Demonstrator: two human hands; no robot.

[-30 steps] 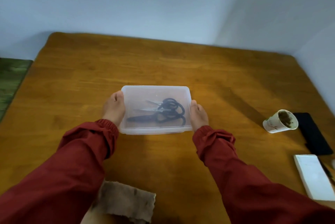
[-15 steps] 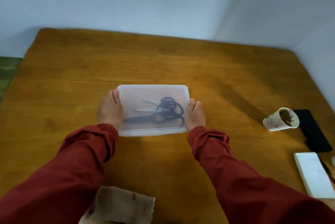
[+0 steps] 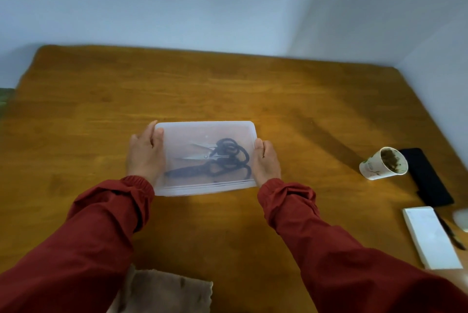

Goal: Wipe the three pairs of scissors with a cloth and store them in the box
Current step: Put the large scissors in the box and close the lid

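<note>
A translucent plastic box (image 3: 202, 130) with its lid on lies on the wooden table (image 3: 228, 89) in front of me. Through the lid I see black-handled scissors (image 3: 217, 160) with steel blades pointing left, overlapping one another. My left hand (image 3: 144, 155) holds the box's left end, thumb on the lid near the far corner. My right hand (image 3: 267, 163) holds the right end, thumb against the lid's edge. The fingers of both hands are hidden along the box's sides. A stained brown cloth (image 3: 164, 292) lies at the near edge, partly under my left sleeve.
A paper cup (image 3: 379, 168) with brown residue lies tipped on its side at the right. Behind it is a flat black object (image 3: 428, 178). Nearer me at the right lie a white flat box (image 3: 430, 239) and a dark pen (image 3: 453, 234).
My left thumb has moved up onto the lid near the far left corner. The box stays in place between both hands. The camera has tilted up slightly.
</note>
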